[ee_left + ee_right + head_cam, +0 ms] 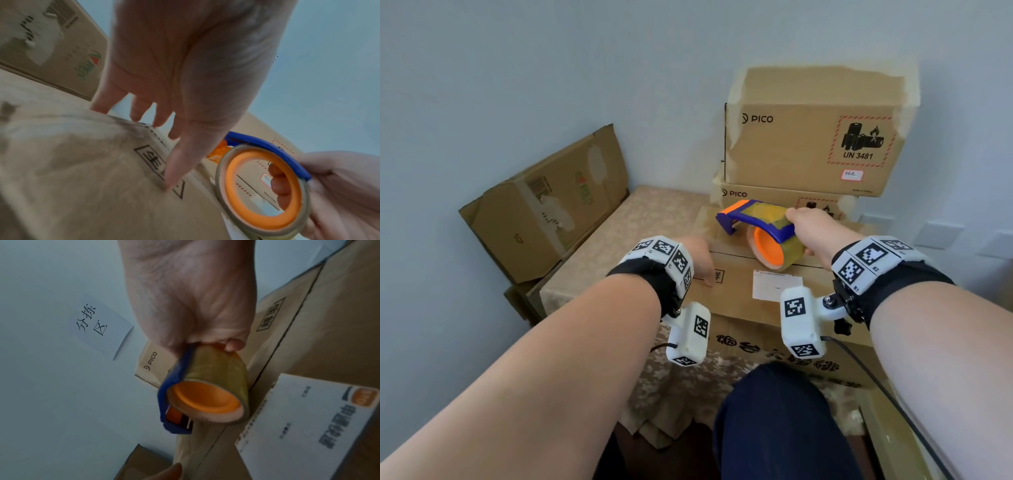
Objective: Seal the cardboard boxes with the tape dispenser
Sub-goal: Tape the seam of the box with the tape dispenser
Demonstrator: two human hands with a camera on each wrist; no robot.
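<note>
A brown cardboard box (736, 298) with a white shipping label (777, 284) lies on the table in front of me. My left hand (697, 260) rests on its top near the far left, fingers straight and thumb pressed to the cardboard (82, 178). My right hand (806, 231) grips the tape dispenser (760, 233), which has a blue frame, an orange core and a clear roll, tilted over the box's centre seam. In the right wrist view a strip of tape (191, 444) runs from the dispenser (205, 386) along the seam toward my left thumb.
Two PICO boxes (811, 144) are stacked at the back against the wall, just behind the dispenser. A worn cardboard box (544, 212) leans at the left. The table's patterned cloth (619, 233) shows left of the box. My knee (774, 411) is below the table edge.
</note>
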